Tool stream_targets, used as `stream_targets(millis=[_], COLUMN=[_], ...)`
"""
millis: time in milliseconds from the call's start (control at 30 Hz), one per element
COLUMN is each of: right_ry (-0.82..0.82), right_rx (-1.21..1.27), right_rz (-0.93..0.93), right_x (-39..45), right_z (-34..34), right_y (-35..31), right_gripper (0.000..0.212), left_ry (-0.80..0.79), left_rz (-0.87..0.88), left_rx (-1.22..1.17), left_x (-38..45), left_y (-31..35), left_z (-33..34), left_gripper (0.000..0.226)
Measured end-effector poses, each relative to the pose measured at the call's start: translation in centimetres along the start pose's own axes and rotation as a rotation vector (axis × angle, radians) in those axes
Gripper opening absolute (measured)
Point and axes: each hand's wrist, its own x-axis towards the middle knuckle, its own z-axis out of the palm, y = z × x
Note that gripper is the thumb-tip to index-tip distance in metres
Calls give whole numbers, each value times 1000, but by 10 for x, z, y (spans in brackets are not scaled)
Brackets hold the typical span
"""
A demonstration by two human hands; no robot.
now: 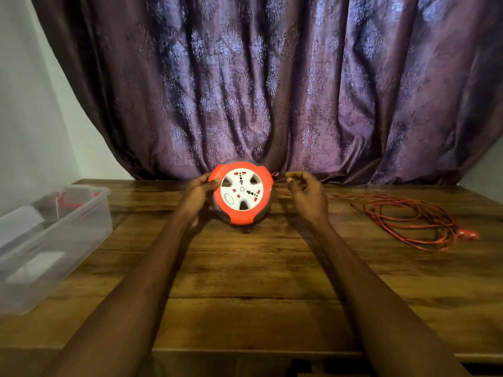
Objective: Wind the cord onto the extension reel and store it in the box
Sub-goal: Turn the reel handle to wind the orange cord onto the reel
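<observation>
My left hand (pixel 200 193) grips the orange extension reel (pixel 243 194) by its left rim, holding it tilted up near the middle of the counter's (pixel 245 281) far edge, socket face toward me. My right hand (pixel 306 194) sits just right of the reel with the fingers curled around a strand of the red cord (pixel 402 216), pinching it loosely where it leaves the reel.

From there the cord trails right into a loose heap of loops near the counter's right edge, ending at the plug (pixel 468 235). I judge the winding has barely started: almost all the cord lies unspooled.

The clear plastic box (pixel 54 240) waits open at the left edge, well apart from the reel, with some items inside I can't make out. Storing is not yet done.
</observation>
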Motion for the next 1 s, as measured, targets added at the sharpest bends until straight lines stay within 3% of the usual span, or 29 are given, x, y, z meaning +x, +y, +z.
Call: stream_targets(millis=[67,133,200,267,400,667,767,900,1000], right_ry=[-114,-350,-538,-616,-524,-373,-393,-383,-408], right_rx=[80,153,91,24,117,78,60,-89,-380], right_rz=[59,106,39,30,-30,-78,-113,-180,-261], right_x=[2,2,12,14,6,26,25,24,22], right_z=[0,4,11,16,6,-28,-34,-34,-29], right_y=[9,24,49,59,25,-10,-18,-18,-19], right_gripper=[31,46,48,44,23,27,24,16,11], left_ry=[-34,-71,-104,-130,-158,-115,-57,34,79], left_rz=[-36,-52,-81,-120,-155,-181,-184,-155,-108], left_rx=[-6,18,31,13,-23,84,90,71,39], left_x=[4,7,8,8,4,2,6,6,8], left_y=[1,1,3,5,6,7,9,12,12], left_z=[-15,-29,-38,-42,-39,-36,-39,-38,-35], left_gripper=[18,21,31,37,32,53,58,24,12])
